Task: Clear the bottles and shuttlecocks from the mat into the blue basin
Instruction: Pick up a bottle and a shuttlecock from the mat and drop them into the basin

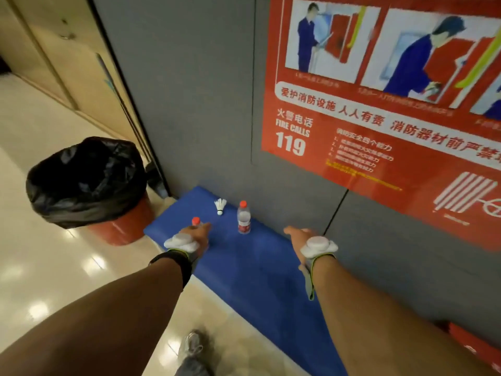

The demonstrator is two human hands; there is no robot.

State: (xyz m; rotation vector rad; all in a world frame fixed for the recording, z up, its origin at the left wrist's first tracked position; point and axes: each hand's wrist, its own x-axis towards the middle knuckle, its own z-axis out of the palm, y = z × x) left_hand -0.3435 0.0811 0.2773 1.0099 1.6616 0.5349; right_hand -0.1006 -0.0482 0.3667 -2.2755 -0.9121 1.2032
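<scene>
A blue mat (252,267) lies on the floor along a grey wall (189,104). On it stand 2 bottles with red caps. The left hand (196,236) reaches over the nearer bottle (195,221), hiding most of it; only the cap shows, and whether the grip has closed on it cannot be told. The other bottle (244,218) stands upright and free, near the wall. A white shuttlecock (220,207) rests on the mat, cork down, between the 2 bottles and farther back. The right hand (301,237) hovers over the mat's wall side, grip loosely wide, holding nothing. A red bin (89,185) with a black liner stands left of the mat.
</scene>
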